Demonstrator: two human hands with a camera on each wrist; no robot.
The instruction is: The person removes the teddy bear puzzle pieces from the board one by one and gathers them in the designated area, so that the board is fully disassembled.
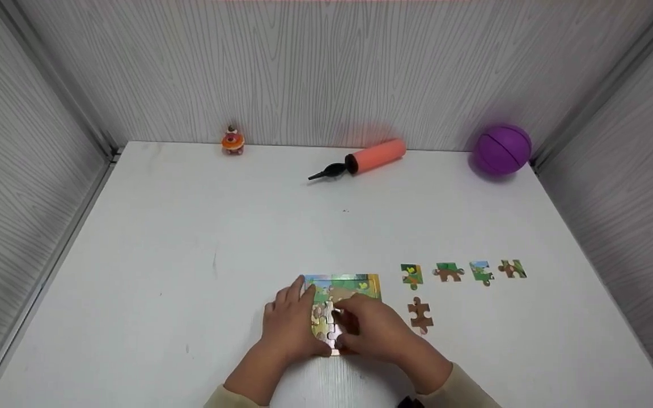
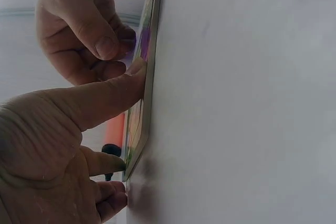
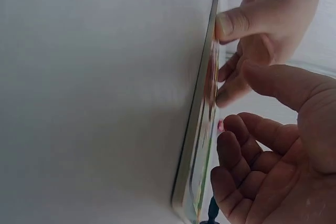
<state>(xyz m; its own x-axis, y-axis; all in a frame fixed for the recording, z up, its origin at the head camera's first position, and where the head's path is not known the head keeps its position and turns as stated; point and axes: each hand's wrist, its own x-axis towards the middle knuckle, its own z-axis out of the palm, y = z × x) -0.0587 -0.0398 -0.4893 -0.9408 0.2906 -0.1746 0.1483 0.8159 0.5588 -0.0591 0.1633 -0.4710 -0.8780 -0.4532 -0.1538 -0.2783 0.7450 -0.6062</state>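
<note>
Beyond the puzzle (image 1: 352, 283): pump (image 1: 379, 157), ball (image 1: 503, 149).

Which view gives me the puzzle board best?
The head view: it shows the puzzle board from above, picture face visible, though the left hand and right hand cover parts. Both wrist views show it nearly edge-on, mostly its side.

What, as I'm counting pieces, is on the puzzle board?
A jigsaw picture shows, with the left hand at its left edge. Whatever lies under that and the right hand is hidden.
</note>
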